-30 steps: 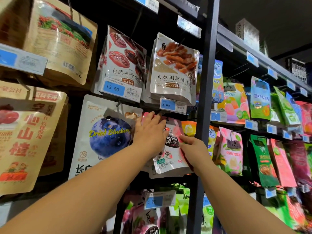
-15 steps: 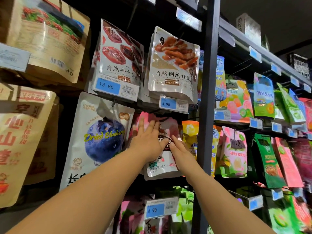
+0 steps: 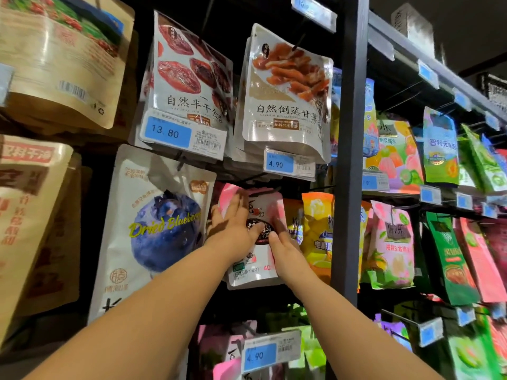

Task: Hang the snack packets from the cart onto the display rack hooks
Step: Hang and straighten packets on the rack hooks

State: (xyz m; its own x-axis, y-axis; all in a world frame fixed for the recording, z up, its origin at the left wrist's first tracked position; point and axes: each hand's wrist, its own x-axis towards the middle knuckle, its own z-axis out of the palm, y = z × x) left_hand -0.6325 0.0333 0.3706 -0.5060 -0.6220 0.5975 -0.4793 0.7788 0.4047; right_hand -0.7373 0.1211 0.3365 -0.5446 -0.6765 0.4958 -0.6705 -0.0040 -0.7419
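A pink and white snack packet [image 3: 256, 270] hangs in the middle row of the display rack, under the 4.90 price tag [image 3: 289, 163]. My left hand [image 3: 233, 226] lies flat on the packet's upper left, fingers straight and pointing up. My right hand [image 3: 282, 242] presses on the packet's right side with straight fingers. The hook that carries the packet is hidden behind its top edge. The cart is out of view.
A large Dried Blueberry bag [image 3: 156, 229] hangs just left of my hands. A dark upright post [image 3: 347, 187] stands just right of them, with yellow [image 3: 318, 231] and pink [image 3: 392, 242] packets beside it. Two grey pouches [image 3: 285, 100] hang above. More packets hang below.
Both hands slid up the pink packet and flattened against it. The right hand went from gripping its right edge to pressing on its face. My view moved closer to the rack.
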